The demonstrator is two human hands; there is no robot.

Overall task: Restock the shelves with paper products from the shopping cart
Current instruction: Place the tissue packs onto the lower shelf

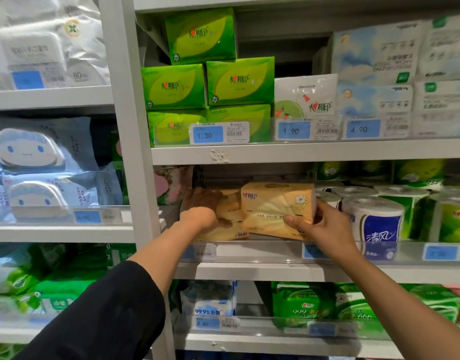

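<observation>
**Yellow tissue packs going onto the middle shelf**

The middle shelf (pixel 249 271) holds a small group of yellow tissue packs behind a clear plastic lip. One upper yellow pack (pixel 275 201) sits tilted on top of a lower yellow pack (pixel 270 227), and a third yellow pack (pixel 231 216) lies just to their left. The right hand (pixel 319 224) holds the right end of the stacked packs, thumb across the front and fingers curled round the side. The left hand (pixel 200 209) reaches into the shelf with its fingers spread over the third pack; whether they grip or merely press it cannot be told from here.

Just to the right of the yellow packs stand toilet paper rolls (pixel 374 216), close against the right hand, with green-wrapped rolls (pixel 418 175) behind them. The shelf above carries stacked green tissue packs (pixel 239 81), a white tissue pack (pixel 305 97) beside them and pale blue packs (pixel 374 53) further right, with blue price tags (pixel 208 135) along its edge. The shelf below holds a blue and white pack (pixel 210 300) and green packs (pixel 304 302). Across the white upright post (pixel 125 126), the neighbouring bay holds blue wipe packs (pixel 41 152).
</observation>
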